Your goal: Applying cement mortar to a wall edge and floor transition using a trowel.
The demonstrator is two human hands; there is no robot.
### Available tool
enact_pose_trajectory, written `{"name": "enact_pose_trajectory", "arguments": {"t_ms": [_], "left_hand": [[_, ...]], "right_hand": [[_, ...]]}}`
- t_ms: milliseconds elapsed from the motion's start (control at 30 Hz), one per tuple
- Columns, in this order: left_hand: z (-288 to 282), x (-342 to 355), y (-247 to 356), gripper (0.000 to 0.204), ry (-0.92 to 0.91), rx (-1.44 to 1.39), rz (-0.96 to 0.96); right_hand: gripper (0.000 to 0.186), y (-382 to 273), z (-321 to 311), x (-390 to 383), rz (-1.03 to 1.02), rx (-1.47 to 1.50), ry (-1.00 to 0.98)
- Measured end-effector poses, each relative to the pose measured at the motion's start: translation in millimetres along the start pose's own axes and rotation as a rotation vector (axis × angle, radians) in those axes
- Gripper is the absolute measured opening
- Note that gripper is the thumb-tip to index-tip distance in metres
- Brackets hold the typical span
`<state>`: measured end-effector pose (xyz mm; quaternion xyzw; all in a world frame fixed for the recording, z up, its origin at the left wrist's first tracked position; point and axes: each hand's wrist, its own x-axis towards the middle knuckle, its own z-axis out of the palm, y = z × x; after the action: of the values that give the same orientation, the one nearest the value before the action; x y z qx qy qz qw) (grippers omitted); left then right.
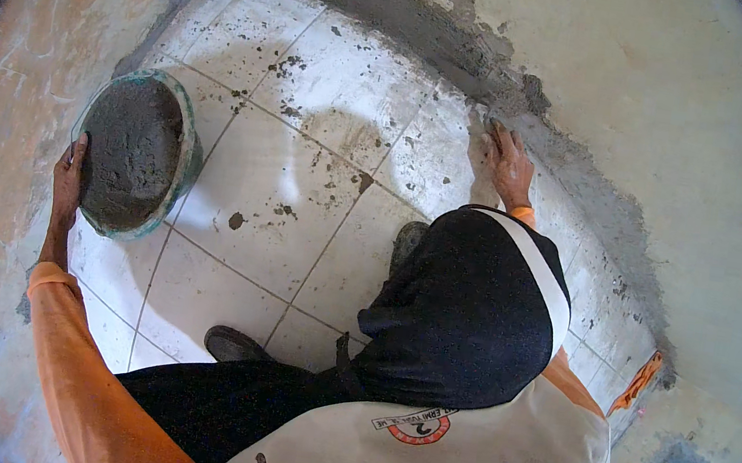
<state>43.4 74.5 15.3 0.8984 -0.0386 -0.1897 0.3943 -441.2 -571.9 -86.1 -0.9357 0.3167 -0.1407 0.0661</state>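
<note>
A green bucket [189, 172] full of wet grey mortar [130, 153] stands on the tiled floor at the left. My left hand [68, 182] is closed on the bucket's left rim, by its thin wire handle. Over at the right, my right hand [509, 164] is low at the foot of the wall, its fingers bent together beside the grey mortar band [577, 160]. What those fingers hold, if anything, is too small and shaded to make out. Smeared mortar covers the tiles around that hand.
White floor tiles [226, 264] carry scattered mortar crumbs. Bare plastered walls [670, 93] rise at the left, back and right, with fresh mortar along their base. An orange cloth [637, 384] lies against the right wall. My bent knee [482, 312] and dark shoes [236, 345] take up the near middle.
</note>
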Motion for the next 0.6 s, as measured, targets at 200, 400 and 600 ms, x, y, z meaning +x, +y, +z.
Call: {"name": "enact_pose_trajectory", "arguments": {"t_ms": [200,400,600], "left_hand": [[-9,-5,-5,0.086,0.003,-0.014,-0.004],[-4,4,-8,0.088,-0.005,-0.015,-0.005],[-15,1,-14,0.087,-0.010,-0.023,-0.010]], "right_hand": [[0.041,0,-16,-23,-0.070,0.019,-0.012],[0.041,41,-29,1,-0.049,-0.151,-0.112],[0.032,-10,-78,-4,-0.101,0.044,0.270]]}}
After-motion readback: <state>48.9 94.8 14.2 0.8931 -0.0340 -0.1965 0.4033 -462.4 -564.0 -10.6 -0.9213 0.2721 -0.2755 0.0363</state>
